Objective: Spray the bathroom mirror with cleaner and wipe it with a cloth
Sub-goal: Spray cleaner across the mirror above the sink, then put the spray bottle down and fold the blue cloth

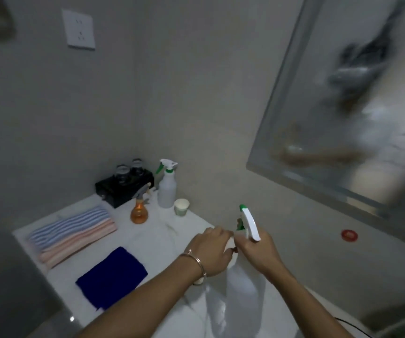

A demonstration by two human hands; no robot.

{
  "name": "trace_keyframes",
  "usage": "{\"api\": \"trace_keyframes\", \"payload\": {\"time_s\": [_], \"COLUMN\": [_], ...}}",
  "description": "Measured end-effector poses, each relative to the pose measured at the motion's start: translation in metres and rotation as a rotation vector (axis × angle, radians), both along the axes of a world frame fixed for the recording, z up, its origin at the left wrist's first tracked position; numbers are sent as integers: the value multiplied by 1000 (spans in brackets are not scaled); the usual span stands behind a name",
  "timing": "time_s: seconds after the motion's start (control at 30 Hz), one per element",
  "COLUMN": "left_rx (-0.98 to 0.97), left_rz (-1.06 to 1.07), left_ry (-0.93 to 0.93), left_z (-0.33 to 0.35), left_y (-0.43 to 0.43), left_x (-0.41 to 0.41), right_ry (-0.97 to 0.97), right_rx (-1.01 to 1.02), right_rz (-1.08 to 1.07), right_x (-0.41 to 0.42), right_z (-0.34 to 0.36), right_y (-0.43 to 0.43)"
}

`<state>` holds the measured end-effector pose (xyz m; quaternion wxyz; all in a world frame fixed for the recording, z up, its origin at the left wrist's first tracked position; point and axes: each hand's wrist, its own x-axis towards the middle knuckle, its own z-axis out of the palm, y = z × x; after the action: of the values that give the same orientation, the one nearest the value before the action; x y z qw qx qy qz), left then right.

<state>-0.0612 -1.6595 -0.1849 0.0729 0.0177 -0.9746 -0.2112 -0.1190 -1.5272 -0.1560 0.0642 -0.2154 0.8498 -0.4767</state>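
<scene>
A white spray bottle (pixel 245 289) with a white and green trigger head stands low in the middle, over the white counter (pixel 157 242). My right hand (pixel 257 250) grips its neck just below the head. My left hand (pixel 211 250), with a bangle on the wrist, holds the bottle's shoulder from the left. The nozzle points up and away from me. A folded dark blue cloth (pixel 111 276) lies flat on the counter to the left of my hands. The mirror (pixel 357 98) hangs on the wall at the upper right, its surface smeared and blurry.
At the back of the counter stand a second white spray bottle (pixel 167 186), a small orange spray bottle (pixel 139 211), a paper cup (pixel 181 207) and a black holder (pixel 123 189) with two glasses. Striped folded towels (pixel 72 232) lie at the left. A socket (pixel 79 29) sits on the wall.
</scene>
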Motion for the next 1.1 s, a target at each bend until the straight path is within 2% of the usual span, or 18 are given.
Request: {"api": "trace_keyframes", "payload": {"time_s": [0.1, 0.23, 0.43, 0.63, 0.9, 1.1], "left_rx": [44, 73, 79, 35, 59, 33], "left_rz": [62, 181, 388, 482, 524, 535], "left_ry": [-100, -252, -439, -483, -525, -612], "left_z": [-43, -99, -146, -182, -216, -236], "left_y": [-46, -106, -189, -229, -240, -231], "left_x": [9, 35, 75, 108, 121, 120], "right_ry": [-52, -22, 14, -25, -63, -282], "right_rx": [56, 121, 130, 102, 109, 27], "right_rz": [31, 141, 171, 172, 156, 66], "right_x": [-6, -10, -43, -71, -67, -31], "right_z": [-36, -70, -104, -126, -154, -182], "right_y": [-46, -113, -214, -285, -320, -286]}}
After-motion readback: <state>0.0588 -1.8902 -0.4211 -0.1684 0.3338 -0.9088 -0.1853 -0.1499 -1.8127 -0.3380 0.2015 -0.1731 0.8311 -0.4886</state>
